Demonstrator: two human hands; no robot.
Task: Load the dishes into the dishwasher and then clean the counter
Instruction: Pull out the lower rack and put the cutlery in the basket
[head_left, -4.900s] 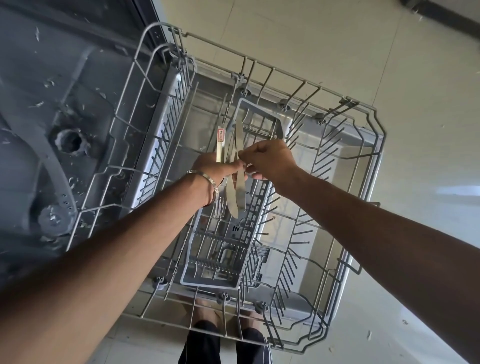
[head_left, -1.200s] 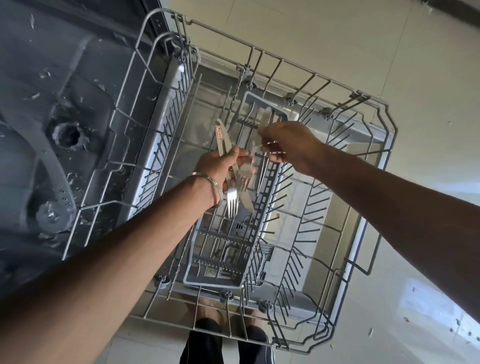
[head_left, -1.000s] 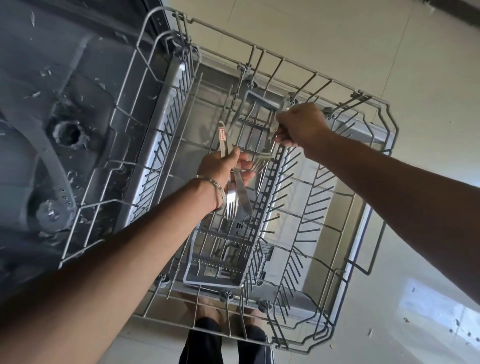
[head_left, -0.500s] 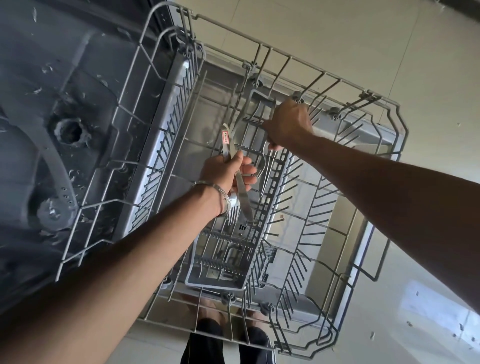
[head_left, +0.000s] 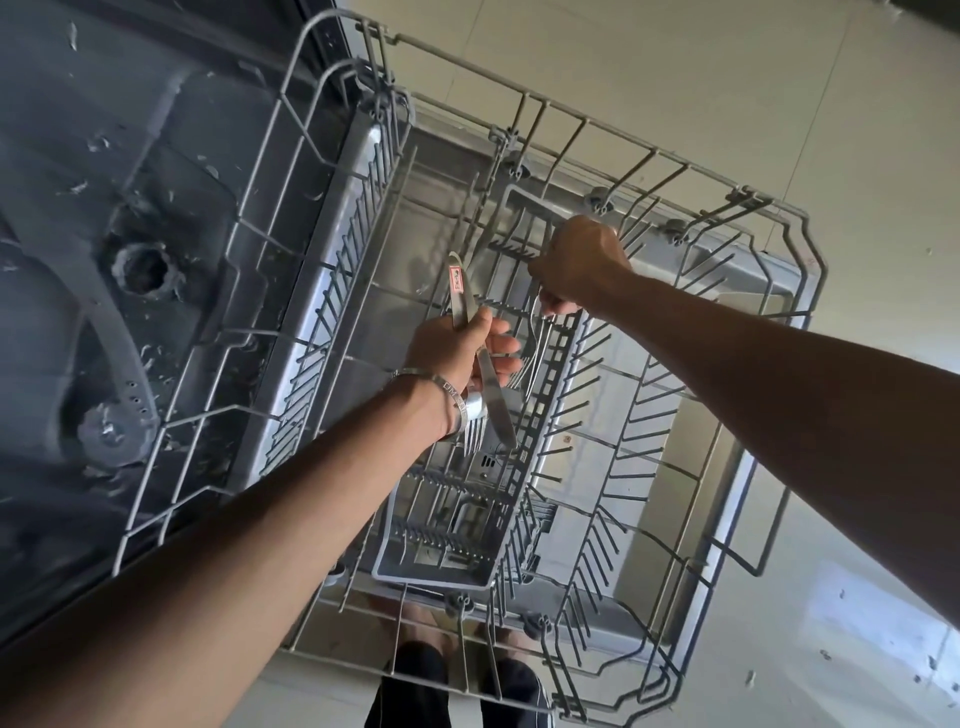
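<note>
Landmark: grey plastic cutlery basket (head_left: 470, 564), long and slotted, seated in the middle of the pulled-out grey wire dishwasher rack (head_left: 756, 525). Nearest the camera, below the near end of the basket, the person's dark trousers (head_left: 415, 680) show through the rack wires above the pale tiled floor (head_left: 857, 597). Left forearm enters from the lower left and runs diagonally up to a point over the middle of the basket; a silver metal bangle (head_left: 452, 389) sits on the wrist. Left hand (head_left: 460, 348) is curled round a bundle of stainless-steel cutlery: thumb across the handles, fingers wrapped from the far side. In that bundle, a steel table knife (head_left: 493, 400) points blade-down toward the basket, a steel fork (head_left: 472, 434) hangs tines-down beside it just above the basket slots, and one handle carrying a red-and-white sticker (head_left: 456, 275) sticks up past the thumb. Right forearm enters from the right edge and crosses the rack toward the far half of the basket. Right hand (head_left: 576, 262) is knuckles-up, fingers curled down, pinching the handles of more steel forks (head_left: 530, 353) whose tines hang down at the basket's right wall; exact count cannot be told. Left of the basket, beyond the rack edge, lies the wet grey dishwasher tub floor (head_left: 171, 156) with its grey spray arm (head_left: 111, 353).
</note>
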